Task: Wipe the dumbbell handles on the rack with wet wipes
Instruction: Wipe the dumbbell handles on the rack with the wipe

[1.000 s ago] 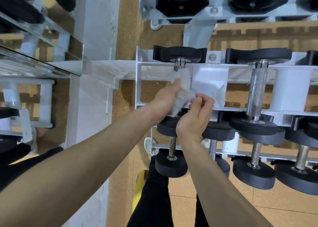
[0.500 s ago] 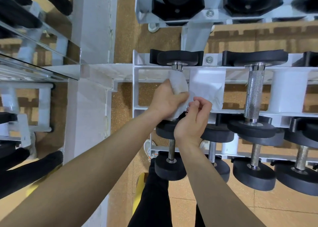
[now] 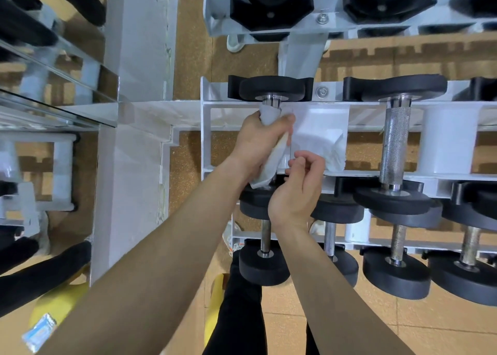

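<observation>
Since the earlier frame, the wipe (image 3: 269,116) is carried up the leftmost dumbbell handle (image 3: 271,103) on the rack (image 3: 207,139), clamped round it by the left hand (image 3: 255,142), the right hand (image 3: 298,193) curled beside it, grip indeterminable; wiping is judged under way, a return stroke being required next.

Room beside the knurled handle (image 3: 394,145), hemmed by rack rails (image 3: 228,105) and black plates (image 3: 403,85).

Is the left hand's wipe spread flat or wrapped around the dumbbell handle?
Wrapped: the left hand grips the wet wipe bunched round the handle.
</observation>
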Demonstrator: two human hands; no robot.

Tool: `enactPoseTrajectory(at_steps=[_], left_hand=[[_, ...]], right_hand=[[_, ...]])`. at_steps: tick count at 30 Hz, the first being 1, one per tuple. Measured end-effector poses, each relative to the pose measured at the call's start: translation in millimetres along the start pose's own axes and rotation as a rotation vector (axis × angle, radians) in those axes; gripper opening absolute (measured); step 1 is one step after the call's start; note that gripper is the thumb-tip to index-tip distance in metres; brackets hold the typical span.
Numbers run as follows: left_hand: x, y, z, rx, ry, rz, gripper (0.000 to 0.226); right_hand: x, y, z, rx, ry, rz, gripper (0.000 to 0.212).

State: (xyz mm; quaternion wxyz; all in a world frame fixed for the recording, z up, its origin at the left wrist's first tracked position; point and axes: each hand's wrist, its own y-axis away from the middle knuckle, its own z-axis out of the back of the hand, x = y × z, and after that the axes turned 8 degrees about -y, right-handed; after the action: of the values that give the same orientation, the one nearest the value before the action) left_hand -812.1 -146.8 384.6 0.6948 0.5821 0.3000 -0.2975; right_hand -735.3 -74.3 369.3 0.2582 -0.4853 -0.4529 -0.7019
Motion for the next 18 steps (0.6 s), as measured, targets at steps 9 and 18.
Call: enactPoseTrajectory(at_steps=[9, 18], left_hand=[[11.1, 20.0, 22.9, 0.242, -0.404, -0.125, 0.016], [-13.0, -16.5, -4.7, -0.109, -0.187, 0.045, 0.040]], right_hand=[[2.4, 1.2, -2.2, -0.026, 0.001, 0.000, 0.016], [-2.2, 1.5, -0.7, -0.028, -0.015, 0.016, 0.018]])
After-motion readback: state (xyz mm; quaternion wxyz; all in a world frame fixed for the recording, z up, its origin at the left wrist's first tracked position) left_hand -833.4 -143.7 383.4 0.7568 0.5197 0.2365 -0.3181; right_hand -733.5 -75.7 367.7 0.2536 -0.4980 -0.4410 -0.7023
